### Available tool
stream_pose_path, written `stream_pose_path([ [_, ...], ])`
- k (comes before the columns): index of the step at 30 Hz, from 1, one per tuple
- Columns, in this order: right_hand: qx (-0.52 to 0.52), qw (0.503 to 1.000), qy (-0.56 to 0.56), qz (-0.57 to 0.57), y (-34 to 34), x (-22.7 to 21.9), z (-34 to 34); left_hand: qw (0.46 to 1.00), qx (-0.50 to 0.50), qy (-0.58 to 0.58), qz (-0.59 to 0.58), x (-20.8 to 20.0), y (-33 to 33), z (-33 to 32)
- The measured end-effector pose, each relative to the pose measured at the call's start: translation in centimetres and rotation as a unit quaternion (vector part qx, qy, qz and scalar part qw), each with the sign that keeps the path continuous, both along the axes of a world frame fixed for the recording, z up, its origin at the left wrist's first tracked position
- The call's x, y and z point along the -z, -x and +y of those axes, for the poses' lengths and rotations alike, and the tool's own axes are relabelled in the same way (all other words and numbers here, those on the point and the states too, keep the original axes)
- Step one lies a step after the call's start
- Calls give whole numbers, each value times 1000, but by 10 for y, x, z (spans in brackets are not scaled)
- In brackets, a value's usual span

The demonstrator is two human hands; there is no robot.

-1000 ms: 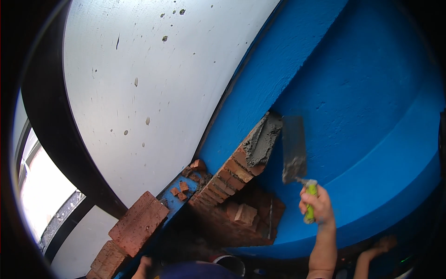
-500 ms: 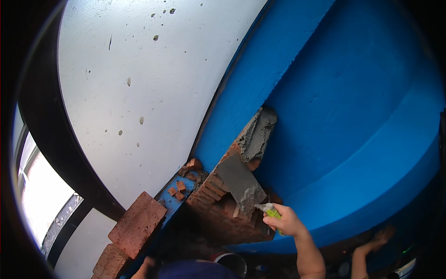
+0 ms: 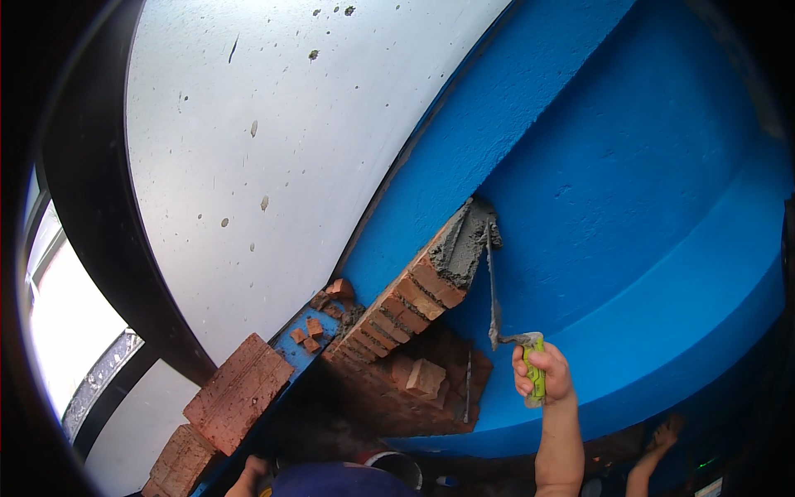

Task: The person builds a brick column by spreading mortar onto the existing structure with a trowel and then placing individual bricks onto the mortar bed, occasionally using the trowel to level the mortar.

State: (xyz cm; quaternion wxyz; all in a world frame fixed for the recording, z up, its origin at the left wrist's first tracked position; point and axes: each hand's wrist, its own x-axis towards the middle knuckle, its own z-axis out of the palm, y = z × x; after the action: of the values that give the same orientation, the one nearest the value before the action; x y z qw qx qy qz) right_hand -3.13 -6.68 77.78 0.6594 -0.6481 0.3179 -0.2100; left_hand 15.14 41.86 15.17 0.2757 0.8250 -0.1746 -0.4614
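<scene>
My right hand [image 3: 544,372] is closed round the yellow-green handle of a trowel [image 3: 493,286]. Its blade is seen edge-on, upright along the right side of grey mortar [image 3: 465,244], and its tip is at the mortar's edge. Beneath that mortar is the end of a short brick wall [image 3: 402,305] with mortared joints, beside a blue wall. At the lower edge what appears to be my left hand [image 3: 255,469] shows only in part; its fingers are too dim to read.
Large red bricks [image 3: 239,379] lie at the lower left, with brick fragments [image 3: 313,328] on the blue ledge. A loose brick piece [image 3: 426,378] sits on the lower brickwork. A bucket [image 3: 397,466] stands at the bottom. Another person's hand [image 3: 665,433] seems to show at lower right.
The trowel blade has turned from flat, broad face showing, to edge-on. My right hand has moved up and right, uncovering the brick courses below the mortar.
</scene>
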Motion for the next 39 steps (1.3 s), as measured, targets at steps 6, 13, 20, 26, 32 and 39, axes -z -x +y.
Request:
stream_pose_path([
  [6, -120, 951, -234, -164, 12, 17, -8, 1000, -10, 4, 1, 0, 0, 2],
  [13, 76, 992, 9, -102, -14, -7, 19, 1000, -11, 1, 2, -1, -8, 8],
  [20, 126, 967, 193, 111, -13, -16, 16, 1000, -6, 8, 10, 1, -15, -1],
  [26, 44, 750, 580, 316, -18, -39, 31, 1000, -7, 1, 7, 0, -26, 6],
  [32, 16, 713, 619, 328, -25, -41, 42, 1000, -3, -1, 12, 0, -29, 4],
  [39, -3, 687, 643, 338, -33, -43, 36, 1000, -1, -3, 15, -4, -28, 3],
])
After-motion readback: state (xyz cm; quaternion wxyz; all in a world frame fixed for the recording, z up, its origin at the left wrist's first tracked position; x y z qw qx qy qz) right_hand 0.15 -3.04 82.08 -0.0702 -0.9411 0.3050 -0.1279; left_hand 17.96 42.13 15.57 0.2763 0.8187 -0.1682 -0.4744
